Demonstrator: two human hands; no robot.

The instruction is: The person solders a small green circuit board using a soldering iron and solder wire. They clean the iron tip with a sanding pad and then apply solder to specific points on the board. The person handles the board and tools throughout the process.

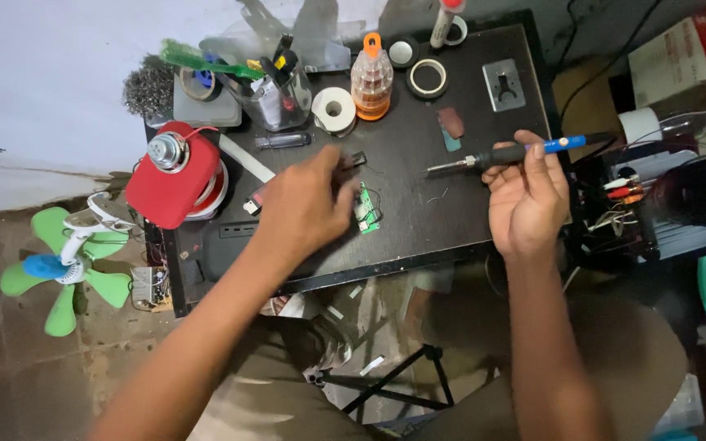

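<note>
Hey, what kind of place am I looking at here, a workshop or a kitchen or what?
Most likely a small electronics repair bench. The right hand holds a soldering iron, the left hand rests by a small green circuit board, and tape rolls sit on the black worktable.

Green circuit board (366, 209); blue-handled soldering iron (516, 153)

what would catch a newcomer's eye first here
Probably the blue-handled soldering iron, held in the right hand over the dark worktable. Next, the left hand beside a small green circuit board at the table's middle. A red padded block sits on the left edge.
</note>
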